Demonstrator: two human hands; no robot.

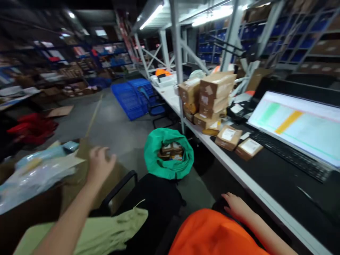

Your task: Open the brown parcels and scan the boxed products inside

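My left hand point(101, 163) is raised over the side of a cardboard box point(77, 184), its fingers apart and nothing in them. Plastic-wrapped packages point(50, 163) are heaped in the box, left of that hand. Below the desk edge, my right hand point(235, 203) rests low beside the orange cloth point(212, 233) over my lap, fingers stretched out and holding nothing visible. Between and beyond both hands stands a green sack point(154, 152) with its mouth rolled open. Several small brown parcels point(171, 150) lie inside it.
Along the right runs a desk point(271, 191) with a keyboard point(292, 152), a monitor point(300, 120), two small boxes point(228, 137) and stacked cartons point(215, 94). A chair armrest point(119, 187) is near my left forearm. Blue plastic crates point(130, 95) and a chair point(156, 109) stand farther off.
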